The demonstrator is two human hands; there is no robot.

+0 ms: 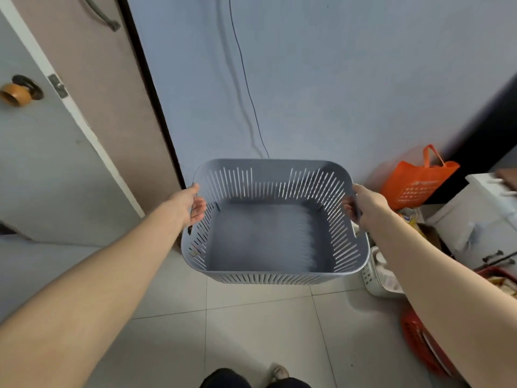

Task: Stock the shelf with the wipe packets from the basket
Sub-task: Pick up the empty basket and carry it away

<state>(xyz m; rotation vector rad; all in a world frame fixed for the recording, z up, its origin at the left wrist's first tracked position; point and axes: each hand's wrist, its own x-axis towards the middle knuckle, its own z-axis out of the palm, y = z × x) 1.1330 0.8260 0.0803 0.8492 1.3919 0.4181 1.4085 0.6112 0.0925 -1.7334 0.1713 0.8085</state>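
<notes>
While the left hand [193, 204] and right hand [363, 204] grip its two sides, a grey slotted plastic basket [265, 163] hangs above the pale tiled floor [251, 317].

Each hand's fingers [200, 210] curl through a handle slot and show inside the basket wall, thumbs on the rim; the basket is held in front of the light blue wall [335, 79], its smooth grey bottom in full view; an orange fabric bag [414, 183] stands by the wall at right; a grey door [42, 163] with an orange knob [14, 95] is at left.
</notes>
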